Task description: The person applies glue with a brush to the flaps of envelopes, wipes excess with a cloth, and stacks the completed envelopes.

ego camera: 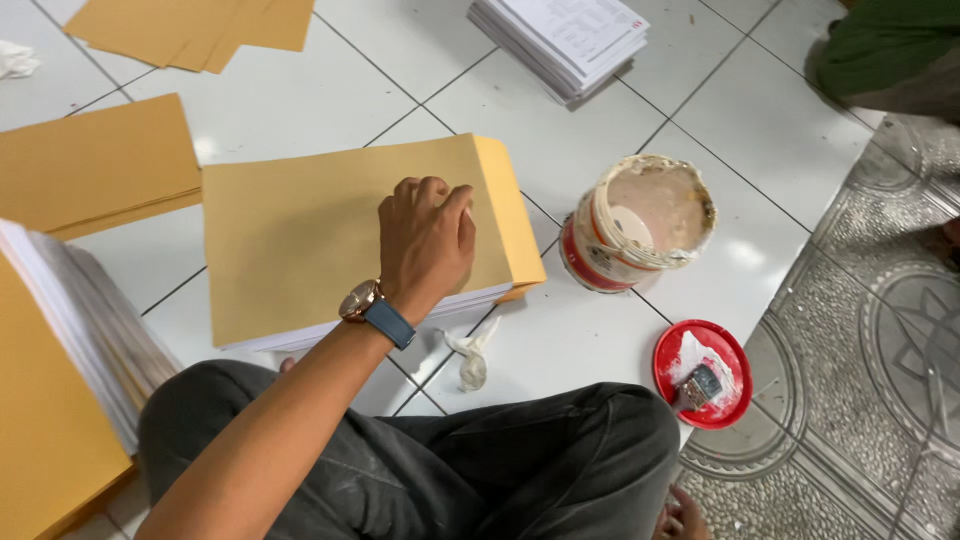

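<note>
One hand [425, 240], the left, is pressed with curled fingers on the envelope [300, 235], nothing clenched; the right is unseen. The envelope is laid on the paper stack [300, 338], mid floor, left of the glue can [640, 225]. Light, thin and easily creased, it is best taken by an edge.

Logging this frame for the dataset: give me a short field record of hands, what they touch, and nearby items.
left hand: pressed flat on the folded flap of the large brown paper envelope, watch on wrist
right hand: out of view
envelope rests on: stack of white paper sheets on the white tiled floor
right of envelope: open white-and-red glue tub
near knee: red round lid holding white paste, crumpled white rag
</note>
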